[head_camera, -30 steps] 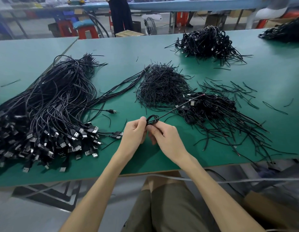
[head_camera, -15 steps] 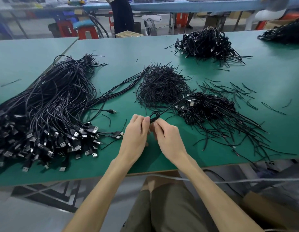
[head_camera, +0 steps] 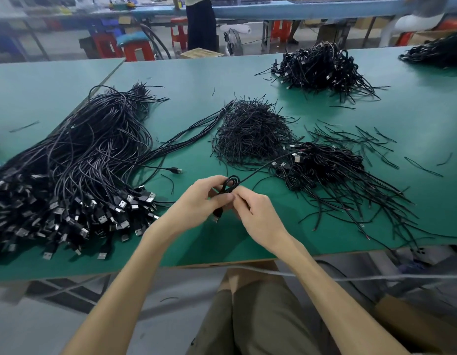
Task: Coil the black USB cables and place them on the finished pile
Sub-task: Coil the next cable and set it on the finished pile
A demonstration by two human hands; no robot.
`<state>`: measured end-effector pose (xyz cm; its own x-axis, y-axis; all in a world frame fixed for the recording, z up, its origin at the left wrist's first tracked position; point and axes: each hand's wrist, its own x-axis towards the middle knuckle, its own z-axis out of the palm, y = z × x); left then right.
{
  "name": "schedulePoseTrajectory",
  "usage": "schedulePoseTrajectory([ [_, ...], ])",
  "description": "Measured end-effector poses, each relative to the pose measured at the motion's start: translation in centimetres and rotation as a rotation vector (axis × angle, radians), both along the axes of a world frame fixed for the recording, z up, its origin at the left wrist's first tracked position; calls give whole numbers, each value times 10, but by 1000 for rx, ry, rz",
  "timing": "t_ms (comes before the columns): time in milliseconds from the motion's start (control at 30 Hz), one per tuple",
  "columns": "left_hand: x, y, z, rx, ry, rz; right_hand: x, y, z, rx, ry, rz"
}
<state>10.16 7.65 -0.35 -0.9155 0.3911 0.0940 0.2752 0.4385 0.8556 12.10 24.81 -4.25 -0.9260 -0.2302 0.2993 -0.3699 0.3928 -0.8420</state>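
Observation:
Both hands meet above the green table [head_camera: 247,73] near its front edge. My left hand [head_camera: 199,201] grips a small coil of a black USB cable [head_camera: 231,183]; its plug hangs below the fingers. My right hand [head_camera: 258,213] pinches the same cable at the coil. The cable's free tail runs up and right toward the pile of coiled cables [head_camera: 324,167]. A big heap of uncoiled cables [head_camera: 68,175] with plugs toward me fills the left side.
A mound of short black ties [head_camera: 250,134] lies behind the hands. More coiled piles sit at the far right [head_camera: 322,67] and the far right corner [head_camera: 437,52]. Loose ties scatter at right. Stools and a standing person are beyond the table.
The hands have stayed in place while the coil has turned and grown a loop; the free tail is shorter and the plug now hangs below my left hand.

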Motion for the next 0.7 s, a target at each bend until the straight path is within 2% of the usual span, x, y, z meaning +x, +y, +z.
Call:
schedulePoseTrajectory([
  [167, 5, 1, -7, 258, -149, 81, 4, -2, 5, -18, -8, 28],
  [333, 10, 10, -15, 408, -209, 205, 1, -1, 5, -65, -39, 39],
  [467, 10, 12, -13, 532, -278, 144, 0, 1, 6, -214, -119, 59],
  [533, 10, 12, -9, 505, -190, 107, -2, 4, 6, -295, -188, 70],
  [633, 7, 12, -2, 339, 6, 118, -3, 8, 6, -394, -257, 84],
  [700, 4, 8, 1, 294, 68, 69, -4, 9, 6, -437, -273, 86],
])
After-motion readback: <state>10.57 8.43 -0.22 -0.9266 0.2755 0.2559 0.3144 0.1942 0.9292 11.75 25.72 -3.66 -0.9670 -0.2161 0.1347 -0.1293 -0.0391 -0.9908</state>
